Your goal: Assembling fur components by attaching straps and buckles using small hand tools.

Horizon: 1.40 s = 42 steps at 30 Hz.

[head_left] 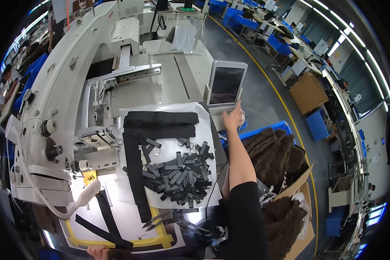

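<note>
My right hand [233,118] reaches out to the lower right of a white-framed tablet-like control screen [226,82], index finger stretched toward its bottom edge. It holds nothing that I can see. At the bottom edge my left hand [98,252] shows only in part, its fingers curled together beside a white sheet edged with yellow tape [138,248]; what they hold, if anything, is hidden. Black strap strips [108,216] lie on that sheet. Between the hands, a pile of short black folded strap pieces [182,175] rests on white paper, with longer black strips [160,118] along two sides.
A large white sewing machine [69,86] fills the left, its lamp [89,193] over the sheet. Scissors [157,220] lie below the pile. On the right are a blue crate [286,125] and a cardboard box [307,216] with brown furry material [268,154].
</note>
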Tool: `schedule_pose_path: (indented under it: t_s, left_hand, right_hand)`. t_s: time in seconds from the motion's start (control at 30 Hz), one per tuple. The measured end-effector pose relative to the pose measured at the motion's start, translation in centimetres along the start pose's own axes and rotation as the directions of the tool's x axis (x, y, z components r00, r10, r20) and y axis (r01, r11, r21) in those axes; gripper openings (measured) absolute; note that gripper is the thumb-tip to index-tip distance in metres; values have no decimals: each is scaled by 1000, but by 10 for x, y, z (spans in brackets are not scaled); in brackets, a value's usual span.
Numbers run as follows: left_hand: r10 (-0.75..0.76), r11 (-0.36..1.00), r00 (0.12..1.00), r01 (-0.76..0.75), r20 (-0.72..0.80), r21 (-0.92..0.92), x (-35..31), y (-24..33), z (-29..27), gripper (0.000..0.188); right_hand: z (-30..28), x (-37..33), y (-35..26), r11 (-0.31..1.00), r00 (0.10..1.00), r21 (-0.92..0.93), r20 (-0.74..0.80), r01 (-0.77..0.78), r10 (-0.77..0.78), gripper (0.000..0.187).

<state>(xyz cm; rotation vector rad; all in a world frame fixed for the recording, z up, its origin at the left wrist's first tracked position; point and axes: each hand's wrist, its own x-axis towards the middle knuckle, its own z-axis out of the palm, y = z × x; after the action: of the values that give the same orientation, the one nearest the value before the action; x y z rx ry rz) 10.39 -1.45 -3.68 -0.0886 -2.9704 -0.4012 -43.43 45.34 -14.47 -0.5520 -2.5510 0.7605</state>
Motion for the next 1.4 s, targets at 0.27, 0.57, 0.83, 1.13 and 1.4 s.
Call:
schedule_pose_path:
  t_s: [0.27,0.57,0.83,1.13,1.4]
  left_hand:
    - [-16,999,1000,17,16,-45,10,8,-4,30]
    - [65,998,995,-66,-73,-12,11,7,-1,26]
    - [106,994,990,-103,-90,33,7,-1,3,29]
    - [90,996,988,-87,-124,26,13,8,-1,25]
    - [133,991,983,-129,-126,39,18,8,-4,23]
  right_hand:
    - [-6,-2,-5,1000,994,16,108,12,-14,96]
    - [-37,6,-63,904,868,-238,-275,355,-413,73]
    - [-55,25,-99,800,779,-373,-251,470,-574,62]
    - [-45,4,-38,947,927,-223,-245,233,-285,75]
    - [-32,-5,-16,921,949,-324,-150,218,-277,74]
